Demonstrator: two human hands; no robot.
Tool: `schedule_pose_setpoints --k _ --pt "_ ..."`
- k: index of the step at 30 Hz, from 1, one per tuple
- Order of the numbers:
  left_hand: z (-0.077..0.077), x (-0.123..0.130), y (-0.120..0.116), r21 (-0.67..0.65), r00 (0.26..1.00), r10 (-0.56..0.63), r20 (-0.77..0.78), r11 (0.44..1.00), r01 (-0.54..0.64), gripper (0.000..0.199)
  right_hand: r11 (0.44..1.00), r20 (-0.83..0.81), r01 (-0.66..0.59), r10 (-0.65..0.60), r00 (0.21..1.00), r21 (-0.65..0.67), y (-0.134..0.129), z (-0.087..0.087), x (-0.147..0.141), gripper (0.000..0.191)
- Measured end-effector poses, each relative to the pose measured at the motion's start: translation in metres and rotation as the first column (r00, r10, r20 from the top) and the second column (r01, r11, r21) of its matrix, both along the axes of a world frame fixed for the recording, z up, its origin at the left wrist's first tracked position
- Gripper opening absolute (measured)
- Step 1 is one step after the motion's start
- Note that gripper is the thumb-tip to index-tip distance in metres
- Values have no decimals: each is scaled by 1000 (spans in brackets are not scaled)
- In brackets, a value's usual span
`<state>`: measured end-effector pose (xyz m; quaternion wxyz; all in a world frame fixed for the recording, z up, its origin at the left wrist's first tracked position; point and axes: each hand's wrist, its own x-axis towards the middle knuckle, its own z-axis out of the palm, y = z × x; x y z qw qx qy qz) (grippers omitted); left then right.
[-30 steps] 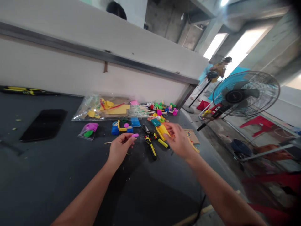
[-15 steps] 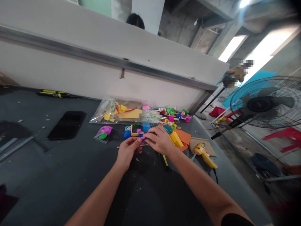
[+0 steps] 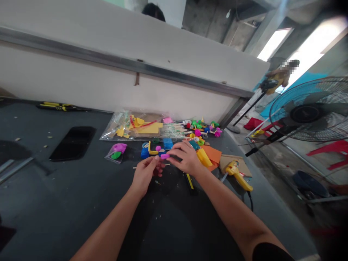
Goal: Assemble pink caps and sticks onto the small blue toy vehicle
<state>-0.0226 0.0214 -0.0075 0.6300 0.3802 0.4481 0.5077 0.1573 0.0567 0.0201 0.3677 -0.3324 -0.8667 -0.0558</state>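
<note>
Pink plastic capsule point(image 3: 164, 156) sits between my hands, just above a thin wooden stick point(image 3: 141, 167) that crosses my left hand point(image 3: 145, 175). My left fingers point(image 3: 153, 164) are curled nearly closed around the stick, while my right hand point(image 3: 185, 158) is half open, its fingertips point(image 3: 174, 154) reaching in to the capsule. I can't tell which hand bears its weight.

Just beyond my hands, on the dark workbench point(image 3: 81, 203), stands a small yellow-and-blue plastic assembly point(image 3: 149, 151) with a pink ball point(image 3: 158, 148) on top. As far as I can see, it's the one joined-up piece nearby. Much still lies loose: a heap of bright plastic parts point(image 3: 201, 131), yellow card cut-outs in a clear plastic bag point(image 3: 115, 125), and a small bag of pink and green clay point(image 3: 115, 152). To my right, a yellow hot glue gun point(image 3: 237, 174) rests on a cardboard sheet point(image 3: 231, 163), clear of both hands, and a yellow-handled tool point(image 3: 189, 181) lies just below my right hand.
</note>
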Motion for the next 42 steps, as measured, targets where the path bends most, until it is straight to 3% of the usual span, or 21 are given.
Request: schedule_pose_setpoints --k 3,5,10,15,25,42 --pt "-2 1 1 79 981 128 -146 990 -118 30 989 -114 84 -98 989 -121 9 -5 1 16" --pt "-6 2 1 145 951 173 -258 980 -139 27 975 -100 119 -140 985 -190 14 -9 2 19" --pt "-17 3 0 193 834 140 -534 980 -41 43 960 -8 164 -170 985 -226 19 -10 0 19" --pt "-22 2 3 190 719 114 -685 981 26 50 960 61 186 -177 982 -209 19 -6 -6 19" --pt "-23 2 3 190 634 100 -767 979 76 51 961 154 200 -172 973 -189 21 -5 -9 18" --pt "-26 2 4 217 615 121 -779 973 83 51 961 160 192 -162 974 -199 24 -8 -12 15"
